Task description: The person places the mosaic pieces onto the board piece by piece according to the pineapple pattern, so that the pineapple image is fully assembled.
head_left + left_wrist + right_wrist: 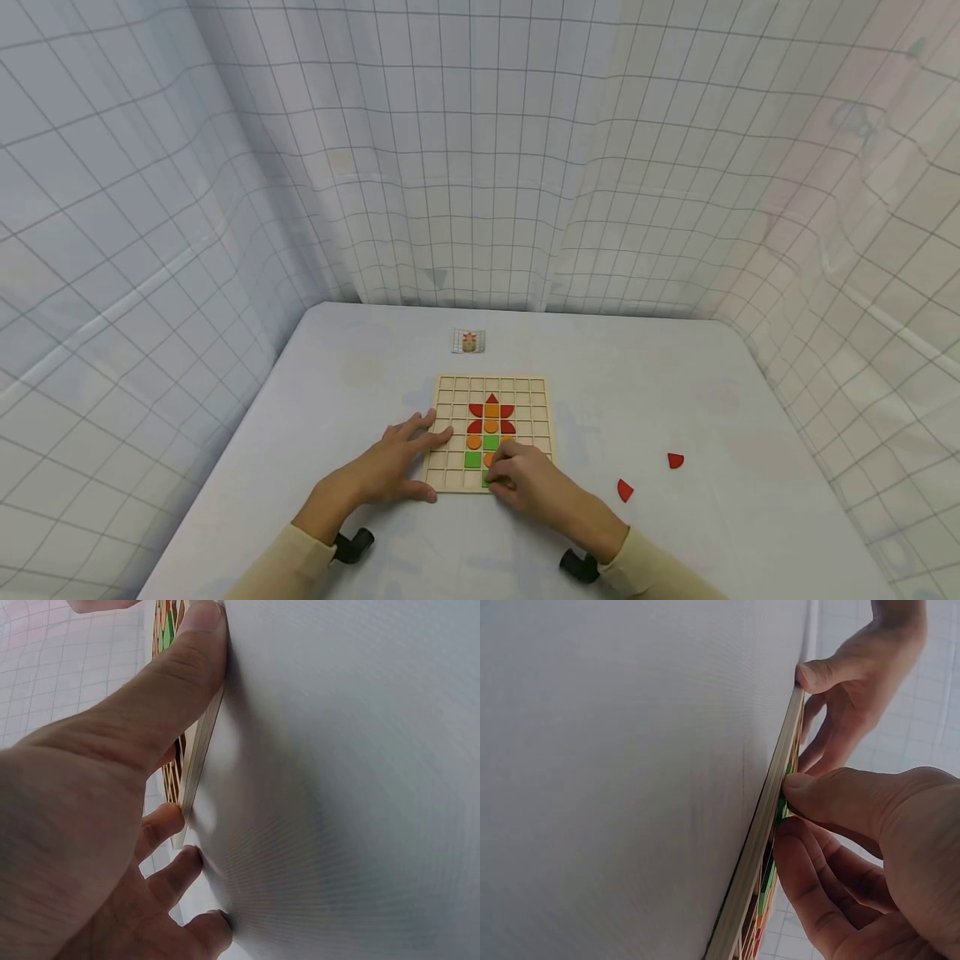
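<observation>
A wooden grid board lies on the white table and carries a flower of red, orange and green tiles. My left hand rests flat on the board's left side, fingers spread, with the thumb against its near edge. My right hand sits at the board's bottom middle. Its thumb and curled fingers pinch a small green tile down in a cell of the front row. The right hand hides the cells under it.
Two loose red quarter-round tiles lie on the table to the right of the board. A small picture card lies beyond the board. Checked white cloth walls the table on three sides.
</observation>
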`<act>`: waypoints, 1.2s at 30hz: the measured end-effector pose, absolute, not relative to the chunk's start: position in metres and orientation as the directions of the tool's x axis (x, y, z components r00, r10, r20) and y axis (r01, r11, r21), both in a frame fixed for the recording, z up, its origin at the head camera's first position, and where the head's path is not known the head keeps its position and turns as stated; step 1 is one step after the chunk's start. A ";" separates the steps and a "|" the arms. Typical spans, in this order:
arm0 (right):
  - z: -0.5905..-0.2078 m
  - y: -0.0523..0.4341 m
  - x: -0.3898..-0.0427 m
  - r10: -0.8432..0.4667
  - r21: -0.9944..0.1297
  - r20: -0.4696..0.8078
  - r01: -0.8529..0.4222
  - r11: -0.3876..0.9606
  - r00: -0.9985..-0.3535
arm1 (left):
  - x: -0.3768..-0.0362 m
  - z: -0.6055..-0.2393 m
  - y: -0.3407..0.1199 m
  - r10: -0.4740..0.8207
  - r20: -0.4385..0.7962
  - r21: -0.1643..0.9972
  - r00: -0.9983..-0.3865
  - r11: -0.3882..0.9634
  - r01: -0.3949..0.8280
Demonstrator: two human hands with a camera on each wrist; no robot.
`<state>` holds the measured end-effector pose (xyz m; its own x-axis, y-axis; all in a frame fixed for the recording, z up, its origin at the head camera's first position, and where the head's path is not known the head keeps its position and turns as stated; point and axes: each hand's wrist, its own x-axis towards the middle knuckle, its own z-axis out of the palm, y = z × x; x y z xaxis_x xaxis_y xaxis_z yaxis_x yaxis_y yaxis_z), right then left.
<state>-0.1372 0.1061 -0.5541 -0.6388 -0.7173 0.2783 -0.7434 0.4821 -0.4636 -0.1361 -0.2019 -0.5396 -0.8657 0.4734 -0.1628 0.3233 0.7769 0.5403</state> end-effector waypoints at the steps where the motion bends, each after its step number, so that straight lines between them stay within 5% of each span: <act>1: -0.554 0.106 -0.137 -0.716 -0.465 0.277 -0.742 0.483 -0.640 | -0.136 -0.540 -0.202 0.473 -0.164 0.541 -0.866 0.777 0.322; 13: -0.554 0.120 -0.137 -0.671 -0.449 0.313 -0.727 0.519 -0.672 | -0.138 -0.543 -0.203 0.461 -0.170 0.531 -0.871 0.787 0.313; 36: -0.551 0.215 -0.123 -0.405 -0.478 0.281 -0.492 0.727 -0.870 | -0.135 -0.540 -0.201 0.453 -0.183 0.544 -0.873 0.786 0.294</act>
